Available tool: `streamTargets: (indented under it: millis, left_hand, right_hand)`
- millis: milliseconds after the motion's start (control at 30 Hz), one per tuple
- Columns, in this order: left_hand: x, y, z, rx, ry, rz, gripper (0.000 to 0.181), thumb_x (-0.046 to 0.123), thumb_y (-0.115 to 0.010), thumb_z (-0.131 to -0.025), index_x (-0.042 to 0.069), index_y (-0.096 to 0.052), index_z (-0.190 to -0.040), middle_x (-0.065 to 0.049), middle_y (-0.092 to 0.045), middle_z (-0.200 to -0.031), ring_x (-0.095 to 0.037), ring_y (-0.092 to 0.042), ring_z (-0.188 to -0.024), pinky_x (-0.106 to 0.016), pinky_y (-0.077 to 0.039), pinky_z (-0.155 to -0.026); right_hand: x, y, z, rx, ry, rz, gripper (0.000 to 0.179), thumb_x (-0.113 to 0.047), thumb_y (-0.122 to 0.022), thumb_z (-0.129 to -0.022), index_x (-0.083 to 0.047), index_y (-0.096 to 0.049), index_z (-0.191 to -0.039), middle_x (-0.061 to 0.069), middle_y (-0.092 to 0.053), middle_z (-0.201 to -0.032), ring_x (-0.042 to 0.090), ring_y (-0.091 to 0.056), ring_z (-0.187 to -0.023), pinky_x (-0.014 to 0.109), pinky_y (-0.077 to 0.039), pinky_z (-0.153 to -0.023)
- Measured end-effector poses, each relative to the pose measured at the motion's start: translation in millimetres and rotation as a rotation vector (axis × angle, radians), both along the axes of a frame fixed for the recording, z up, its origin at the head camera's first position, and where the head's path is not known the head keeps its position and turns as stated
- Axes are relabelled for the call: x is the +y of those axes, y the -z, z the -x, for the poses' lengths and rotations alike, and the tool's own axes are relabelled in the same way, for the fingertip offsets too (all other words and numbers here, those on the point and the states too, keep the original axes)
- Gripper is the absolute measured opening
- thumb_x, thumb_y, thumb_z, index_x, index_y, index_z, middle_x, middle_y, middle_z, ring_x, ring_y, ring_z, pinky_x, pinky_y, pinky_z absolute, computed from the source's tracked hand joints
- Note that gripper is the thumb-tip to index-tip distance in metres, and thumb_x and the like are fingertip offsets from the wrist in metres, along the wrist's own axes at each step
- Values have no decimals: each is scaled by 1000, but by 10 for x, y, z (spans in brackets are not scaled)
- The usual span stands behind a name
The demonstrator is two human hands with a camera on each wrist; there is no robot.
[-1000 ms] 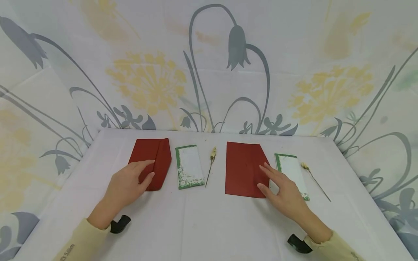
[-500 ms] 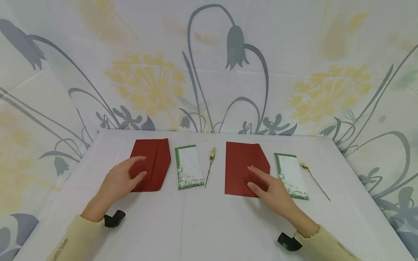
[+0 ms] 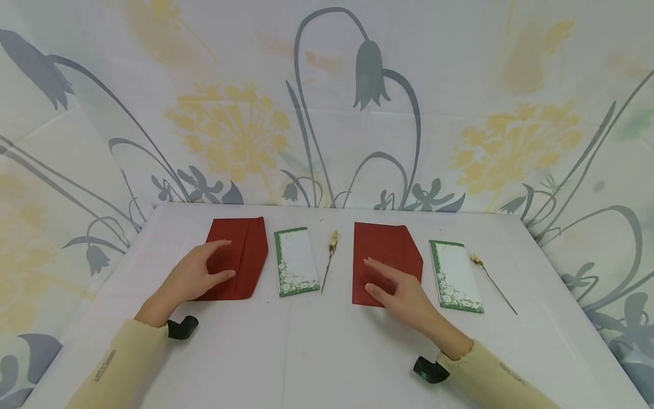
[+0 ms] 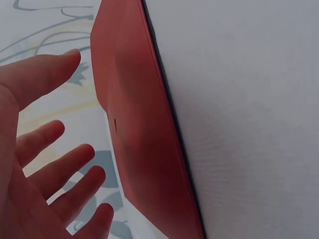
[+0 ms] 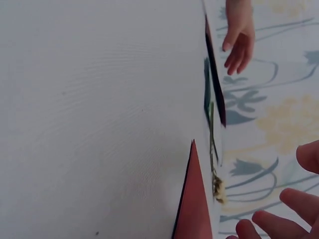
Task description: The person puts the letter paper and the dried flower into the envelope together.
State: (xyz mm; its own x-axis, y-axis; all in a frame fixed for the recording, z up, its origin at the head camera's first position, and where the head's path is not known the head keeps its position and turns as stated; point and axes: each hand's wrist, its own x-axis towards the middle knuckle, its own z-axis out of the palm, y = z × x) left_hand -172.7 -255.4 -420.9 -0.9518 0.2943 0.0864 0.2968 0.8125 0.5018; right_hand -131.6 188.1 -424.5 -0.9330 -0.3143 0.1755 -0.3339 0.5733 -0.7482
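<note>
While left hand (image 3: 190, 276) and right hand (image 3: 407, 298) are hovering half-spread and empty, envelopes (image 3: 251, 261) are lying at two and eleven o'clock respectively.

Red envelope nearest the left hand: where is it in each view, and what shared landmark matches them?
Head: left of centre, the red envelope, partly hidden by the left hand.
Left wrist: the red envelope slants through the middle, top to bottom.
Right wrist: upper right, the red envelope, a thin edge-on strip.
Shared landmark: the left hand, visible in all three.
</note>
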Motion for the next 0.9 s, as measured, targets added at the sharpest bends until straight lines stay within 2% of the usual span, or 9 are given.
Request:
streamTargets:
  millis: [233, 433, 467, 500, 533, 600, 667, 767, 900]
  left_hand:
    - [19, 34, 92, -56, 22, 76, 71, 29, -75, -87, 0, -45, -145, -27, -33, -153, -49, -31, -136, -64, -35, -103]
    - [44, 79, 122, -75, 48, 104, 66, 30, -73, -88, -2, -50, -141, -29, -37, -150, -50, -33, -135, -64, -35, -103]
    - [46, 91, 126, -73, 50, 108, 65, 29, -74, -88, -3, -51, -140, -29, -38, -149, -50, -34, -135, -64, -34, -104]
    - [49, 102, 130, -72, 51, 114, 64, 28, -74, -88, -3, -51, -139, -30, -38, -149, -50, -34, -134, -64, -35, -103]
    - [56, 114, 136, -71, 53, 120, 64, 28, -74, -88, -3, -52, -139, -30, -38, -148, -51, -34, -134, -64, -35, -103]
    - [73, 129, 145, -68, 59, 126, 64, 27, -74, -88, -4, -52, -139, -32, -37, -148, -52, -34, -133, -65, -37, -101]
    - [91, 133, 152, -65, 62, 133, 64, 27, -74, -87, -3, -51, -139, -32, -36, -148, -53, -34, -131, -65, -38, -99]
    - [114, 119, 153, -62, 55, 139, 65, 26, -75, -87, -3, -51, -140, -32, -37, -146, -53, -36, -129, -64, -42, -96]
    - [134, 87, 143, -69, 45, 147, 66, 27, -76, -86, -2, -52, -140, -31, -38, -145, -52, -37, -127, -63, -44, -94]
  right_hand:
    - [-184, -21, 31, -35, -36, 46, 54, -28, -70, -94, -17, -54, -144, 2, -55, -143, 27, -51, -131, 50, -46, -99]
    - [-325, -28, 66, -40, -59, 63, 52, -22, -70, -93, -17, -55, -143, 0, -57, -141, 24, -53, -129, 47, -47, -99]
    - [-350, -24, 75, -39, -68, 60, 52, -23, -69, -94, -17, -55, -143, 2, -64, -132, 23, -60, -118, 44, -50, -95]
    - [-376, -21, 81, -34, -73, 56, 52, -23, -69, -94, -17, -55, -143, 3, -65, -131, 23, -61, -114, 41, -51, -91]
    - [-401, -20, 87, -36, -80, 55, 51, -23, -69, -94, -17, -55, -143, 6, -70, -117, 23, -64, -102, 38, -52, -83]
    - [-453, -17, 99, -34, -88, 54, 50, -24, -68, -95, -17, -56, -143, 6, -72, -109, 24, -64, -92, 34, -51, -77]
    - [-510, -14, 115, -43, -98, 63, 50, -24, -68, -95, -17, -56, -143, 6, -72, -109, 26, -63, -84, 35, -50, -72]
    - [-609, -13, 143, -56, -121, 83, 49, -23, -67, -95, -17, -56, -143, -1, -60, -137, 27, -63, -112, 42, -52, -88]
    - [-742, 1, 183, -76, -177, 118, 49, -23, -66, -96, -17, -55, -143, -6, -53, -145, 20, -52, -131, 43, -47, -100]
